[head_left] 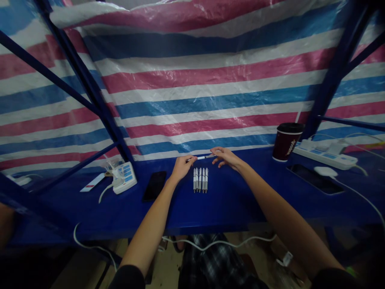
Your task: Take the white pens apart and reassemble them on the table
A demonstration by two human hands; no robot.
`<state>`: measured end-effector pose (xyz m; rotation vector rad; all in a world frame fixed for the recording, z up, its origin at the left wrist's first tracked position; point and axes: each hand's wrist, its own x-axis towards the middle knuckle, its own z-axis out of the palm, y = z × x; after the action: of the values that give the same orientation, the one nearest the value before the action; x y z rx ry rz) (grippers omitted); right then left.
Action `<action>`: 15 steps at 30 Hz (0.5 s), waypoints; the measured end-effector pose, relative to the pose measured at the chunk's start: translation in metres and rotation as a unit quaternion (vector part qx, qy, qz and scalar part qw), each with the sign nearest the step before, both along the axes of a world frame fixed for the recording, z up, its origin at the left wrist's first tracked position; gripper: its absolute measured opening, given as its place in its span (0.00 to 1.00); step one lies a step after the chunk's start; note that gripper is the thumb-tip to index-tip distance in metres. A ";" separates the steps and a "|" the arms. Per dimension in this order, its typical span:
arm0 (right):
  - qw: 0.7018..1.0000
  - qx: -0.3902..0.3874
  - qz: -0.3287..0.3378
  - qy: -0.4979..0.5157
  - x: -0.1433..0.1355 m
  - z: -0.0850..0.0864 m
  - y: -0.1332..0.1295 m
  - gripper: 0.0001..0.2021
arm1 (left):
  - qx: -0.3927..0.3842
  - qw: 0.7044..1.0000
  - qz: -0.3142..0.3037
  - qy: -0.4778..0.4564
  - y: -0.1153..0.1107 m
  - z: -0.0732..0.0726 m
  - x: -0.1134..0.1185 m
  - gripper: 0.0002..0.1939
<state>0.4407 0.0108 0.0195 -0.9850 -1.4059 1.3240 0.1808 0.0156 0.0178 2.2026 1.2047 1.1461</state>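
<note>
A white and grey pen (201, 158) is held level above the blue table, stretched between my two hands. My left hand (182, 166) pinches its white end between thumb and fingers. At the grey end, the fingertips of my right hand (225, 157) close on the pen, the other fingers loosely curled. Just below and nearer to me, several similar pens (200, 180) lie side by side in a row, their grey ends towards me. A black phone (154, 186) lies left of my left forearm.
On the right stand a dark red lidded cup (284, 144) with a straw, a power strip (327, 156) and a phone (314, 178) with a round white charger (325, 171). Another power strip (124, 178) sits left. Blue posts and a striped sheet (210, 88) bound the table (234, 204).
</note>
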 end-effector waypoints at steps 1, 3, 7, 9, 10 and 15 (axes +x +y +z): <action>1.000 -0.016 0.003 -0.008 0.000 0.000 0.000 0.21 | 0.000 1.000 0.000 0.001 0.000 0.000 0.000 0.24; 0.999 -0.035 0.014 -0.027 -0.001 -0.002 0.001 0.24 | 0.000 1.000 0.000 0.002 0.000 0.000 0.000 0.24; 0.999 0.004 0.025 -0.029 -0.001 -0.007 0.005 0.14 | -0.001 1.000 -0.003 0.008 -0.001 0.000 0.000 0.23; 0.999 0.040 0.010 -0.012 -0.001 -0.007 0.007 0.12 | -0.001 1.000 -0.007 0.011 -0.001 0.001 0.001 0.23; 0.998 0.056 -0.004 -0.005 -0.001 -0.006 0.007 0.12 | 0.000 1.000 -0.008 0.011 -0.001 0.001 0.001 0.23; 0.997 0.072 -0.040 0.014 0.001 0.001 0.003 0.10 | 0.011 1.000 -0.009 0.002 -0.003 0.002 0.001 0.26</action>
<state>0.4420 0.0139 0.0210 -0.9136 -1.4058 1.1574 0.1822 0.0126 0.0197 2.2278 1.1762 1.1546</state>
